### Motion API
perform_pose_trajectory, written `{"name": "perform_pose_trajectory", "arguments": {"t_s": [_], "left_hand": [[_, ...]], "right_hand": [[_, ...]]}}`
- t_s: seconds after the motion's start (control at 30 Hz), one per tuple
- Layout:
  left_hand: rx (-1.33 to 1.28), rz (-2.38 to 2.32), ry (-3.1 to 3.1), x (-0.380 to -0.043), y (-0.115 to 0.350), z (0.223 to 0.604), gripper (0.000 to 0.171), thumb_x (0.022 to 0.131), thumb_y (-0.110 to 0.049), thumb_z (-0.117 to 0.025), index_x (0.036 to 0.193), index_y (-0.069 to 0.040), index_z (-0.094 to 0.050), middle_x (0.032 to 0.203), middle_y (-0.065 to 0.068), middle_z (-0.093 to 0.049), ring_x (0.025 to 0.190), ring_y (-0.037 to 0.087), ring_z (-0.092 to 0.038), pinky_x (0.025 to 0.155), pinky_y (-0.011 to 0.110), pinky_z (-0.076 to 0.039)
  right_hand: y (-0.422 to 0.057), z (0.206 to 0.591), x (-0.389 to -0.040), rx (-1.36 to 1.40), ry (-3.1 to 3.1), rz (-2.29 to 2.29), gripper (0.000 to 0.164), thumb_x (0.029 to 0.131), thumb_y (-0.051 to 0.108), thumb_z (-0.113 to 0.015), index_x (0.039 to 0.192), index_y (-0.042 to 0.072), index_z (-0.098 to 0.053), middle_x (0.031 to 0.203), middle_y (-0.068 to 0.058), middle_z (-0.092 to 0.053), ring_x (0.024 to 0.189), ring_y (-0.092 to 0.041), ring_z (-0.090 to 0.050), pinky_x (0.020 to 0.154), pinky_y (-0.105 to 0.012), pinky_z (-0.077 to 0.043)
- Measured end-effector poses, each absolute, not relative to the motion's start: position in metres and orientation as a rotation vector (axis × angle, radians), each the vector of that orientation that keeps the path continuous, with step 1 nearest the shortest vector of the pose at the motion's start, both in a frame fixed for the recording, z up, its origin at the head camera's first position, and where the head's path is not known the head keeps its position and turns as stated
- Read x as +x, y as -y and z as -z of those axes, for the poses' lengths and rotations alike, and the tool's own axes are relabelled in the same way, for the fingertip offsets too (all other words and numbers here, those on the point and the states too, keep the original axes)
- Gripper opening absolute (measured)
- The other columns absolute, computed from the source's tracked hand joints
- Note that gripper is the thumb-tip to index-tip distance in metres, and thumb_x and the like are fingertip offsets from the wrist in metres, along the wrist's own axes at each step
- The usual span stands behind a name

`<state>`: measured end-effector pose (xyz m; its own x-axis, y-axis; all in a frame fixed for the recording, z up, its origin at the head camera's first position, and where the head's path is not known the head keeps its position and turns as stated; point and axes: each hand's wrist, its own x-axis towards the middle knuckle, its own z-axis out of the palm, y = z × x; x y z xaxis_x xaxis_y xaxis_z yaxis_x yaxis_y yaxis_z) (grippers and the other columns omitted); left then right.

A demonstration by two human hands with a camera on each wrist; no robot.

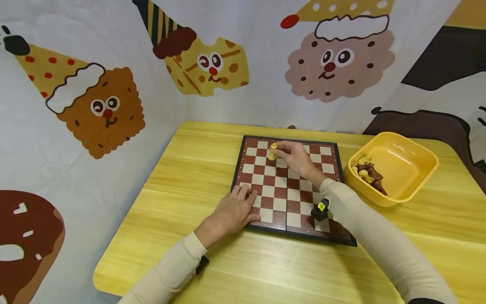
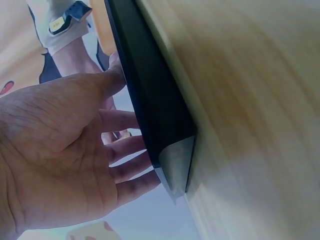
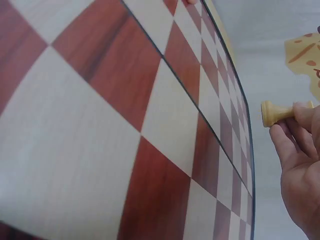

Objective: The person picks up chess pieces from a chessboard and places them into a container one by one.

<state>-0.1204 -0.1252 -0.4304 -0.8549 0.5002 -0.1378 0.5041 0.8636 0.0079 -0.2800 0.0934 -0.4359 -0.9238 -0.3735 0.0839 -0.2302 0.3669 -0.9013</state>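
Observation:
A red-brown and cream chessboard (image 1: 280, 203) with a dark rim lies on the table. My right hand (image 1: 299, 160) pinches a pale yellow chess piece (image 1: 271, 156) over the far left part of the board. In the right wrist view, the base of the chess piece (image 3: 270, 114) faces the squares with a gap between; fingers hide its top. My left hand (image 1: 234, 210) rests at the board's near left corner, its fingers on the surface. The left wrist view shows the palm of the left hand (image 2: 65, 145) beside the board's black side (image 2: 155, 95).
To the right of the board stands a yellow plastic bin (image 1: 414, 169), with several pale yellow and brown chess pieces (image 1: 370, 174) heaped at its left side. The wooden table (image 1: 182, 169) meets a cartoon-printed cloth (image 1: 262, 109) at the back.

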Motion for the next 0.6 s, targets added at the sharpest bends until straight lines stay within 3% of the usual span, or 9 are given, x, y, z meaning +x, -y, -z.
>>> {"name": "perform_pose_trajectory", "arguments": {"t_s": [0.6], "left_hand": [[0.817,-0.059,-2.914,-0.119,0.127,0.430,0.074,0.099,-0.055,-0.057,0.150,-0.002,-0.048,0.138,0.016,-0.046,0.122,0.031,-0.045,0.097,0.042,-0.047]], "right_hand": [[-0.134,0.422,-0.271,-0.476,-2.513,1.545,0.037,0.103,0.023,-0.065,0.132,0.000,-0.065,0.124,-0.014,-0.068,0.112,-0.027,-0.064,0.092,-0.047,-0.052]]}}
